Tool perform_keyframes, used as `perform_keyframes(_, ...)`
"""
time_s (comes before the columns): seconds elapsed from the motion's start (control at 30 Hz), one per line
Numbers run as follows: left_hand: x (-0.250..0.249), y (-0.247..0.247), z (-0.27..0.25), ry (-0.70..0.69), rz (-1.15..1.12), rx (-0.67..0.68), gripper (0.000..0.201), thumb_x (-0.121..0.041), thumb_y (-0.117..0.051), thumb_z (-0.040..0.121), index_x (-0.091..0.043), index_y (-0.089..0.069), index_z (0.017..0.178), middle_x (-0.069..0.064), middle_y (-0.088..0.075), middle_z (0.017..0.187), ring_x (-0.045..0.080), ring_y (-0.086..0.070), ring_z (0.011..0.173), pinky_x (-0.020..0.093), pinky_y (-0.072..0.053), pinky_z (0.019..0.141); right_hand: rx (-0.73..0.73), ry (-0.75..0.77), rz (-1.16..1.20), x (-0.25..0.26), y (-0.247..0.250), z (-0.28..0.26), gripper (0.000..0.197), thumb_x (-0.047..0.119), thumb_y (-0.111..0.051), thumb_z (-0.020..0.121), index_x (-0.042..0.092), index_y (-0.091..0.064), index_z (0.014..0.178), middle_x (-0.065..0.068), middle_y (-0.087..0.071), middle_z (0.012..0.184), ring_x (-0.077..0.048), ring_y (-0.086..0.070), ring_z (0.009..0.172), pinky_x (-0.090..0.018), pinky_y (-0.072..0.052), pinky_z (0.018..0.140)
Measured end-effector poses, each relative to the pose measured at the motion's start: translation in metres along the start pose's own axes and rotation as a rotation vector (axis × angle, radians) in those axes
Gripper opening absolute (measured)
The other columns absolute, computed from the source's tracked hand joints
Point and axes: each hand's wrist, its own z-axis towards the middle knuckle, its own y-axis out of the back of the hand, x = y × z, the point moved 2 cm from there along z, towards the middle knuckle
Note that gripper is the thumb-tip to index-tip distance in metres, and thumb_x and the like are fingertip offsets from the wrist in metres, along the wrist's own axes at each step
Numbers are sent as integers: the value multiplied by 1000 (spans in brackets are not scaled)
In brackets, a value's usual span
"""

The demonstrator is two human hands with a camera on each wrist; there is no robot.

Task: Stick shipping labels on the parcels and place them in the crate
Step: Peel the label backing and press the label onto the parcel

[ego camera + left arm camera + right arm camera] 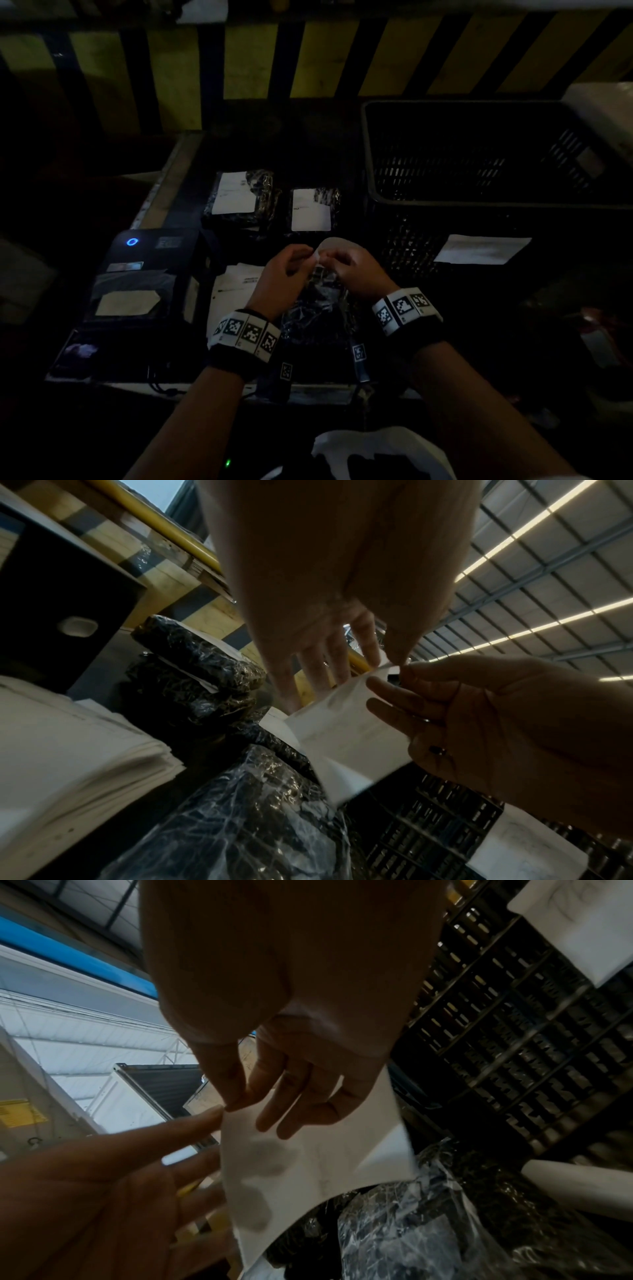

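Both hands are raised over the table middle with a white shipping label [337,244] between them. My left hand [310,255] pinches the label's top corner between thumb and forefinger [371,647], its other fingers spread behind the sheet. My right hand [325,260] pinches the same corner [236,1104], and the label [308,1164] curves down below it. Under the hands lies a black plastic-wrapped parcel [318,308] with no label showing. Two more wrapped parcels [239,198] [313,209] at the back each carry a white label. The black slatted crate [479,205] stands at the right.
A dark label printer [137,274] with a blue light sits at the left. A stack of white sheets [236,284] lies left of the parcel. A white sheet [479,250] hangs on the crate's front wall. Yellow-and-black barriers [239,68] run behind the table.
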Motion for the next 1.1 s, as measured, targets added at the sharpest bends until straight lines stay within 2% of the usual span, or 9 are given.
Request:
perform_keyframes(0.1, 1, 3, 0, -22, 15, -21, 12, -25, -57, 91, -21, -62, 101, -5, -66, 98, 1, -62, 93, 5, -48, 68, 0, 28, 12, 0, -2, 1, 17, 18, -57, 94, 9, -70, 101, 5, -66, 94, -2, -60, 88, -16, -46, 81)
perform_keyframes(0.3, 4, 7, -3, -72, 55, -5, 21, -28, -61, 89, -17, -68, 105, -7, -69, 99, -4, -63, 92, 7, -50, 75, 32, 71, -34, 1, -3, 1, 12, 18, -56, 95, 18, -66, 89, 13, -63, 86, -3, -59, 84, -18, -46, 76)
perform_keyframes(0.47, 4, 9, -5, -64, 92, -40, 14, -27, -57, 91, -18, -68, 97, -9, -67, 86, -5, -61, 80, 4, -46, 66, 7, 70, -34, -2, -6, 0, 10, 19, -56, 94, 19, -66, 89, 12, -63, 88, -2, -59, 85, -17, -46, 77)
perform_keyframes(0.63, 5, 16, 3, 40, 21, -114, 8, -21, -54, 93, -16, -61, 93, 1, -65, 87, 13, -61, 82, 29, -51, 79, -171, -112, 82, -15, -3, 7, 33, 13, -42, 97, 14, -58, 68, -6, -63, 77, -19, -60, 76, -28, -44, 62)
perform_keyframes(0.73, 11, 24, 11, 129, -41, -154, 10, -22, -53, 93, -21, -60, 85, 1, -65, 88, 23, -64, 92, 45, -53, 90, -241, -114, 36, -22, 7, 5, 38, 10, -41, 96, 13, -50, 58, -4, -55, 63, -12, -51, 59, -20, -42, 56)
perform_keyframes(0.93, 14, 34, 15, 198, -40, -214, 12, -22, -48, 96, -14, -57, 92, 5, -64, 91, 29, -64, 95, 45, -54, 86, -295, -251, -125, -51, 33, 0, 28, 11, -41, 95, 9, -53, 70, -7, -57, 70, -20, -55, 67, -29, -40, 68)
perform_keyframes(1.0, 13, 37, 15, 201, -28, -219, 13, -22, -47, 96, -13, -56, 94, 9, -64, 96, 28, -63, 95, 44, -54, 86, -337, -186, -109, -47, 42, -5, 12, 3, -55, 88, 4, -61, 78, -18, -64, 79, -27, -60, 68, -30, -45, 69)
perform_keyframes(1.03, 13, 38, 16, 208, -20, -222, 13, -23, -47, 96, -13, -55, 95, 9, -64, 98, 27, -63, 95, 44, -54, 86, -234, -205, -97, -44, 45, -9, 6, -4, -70, 75, -3, -66, 78, -25, -66, 77, -30, -65, 68, -28, -49, 65)
perform_keyframes(1.1, 14, 41, 17, 227, 1, -233, 15, -25, -46, 96, -13, -55, 97, 10, -65, 101, 26, -64, 94, 44, -54, 86, -207, -182, -247, -52, 54, -7, 23, -9, -80, 60, -12, -67, 79, -30, -68, 81, -34, -70, 73, -26, -52, 60)
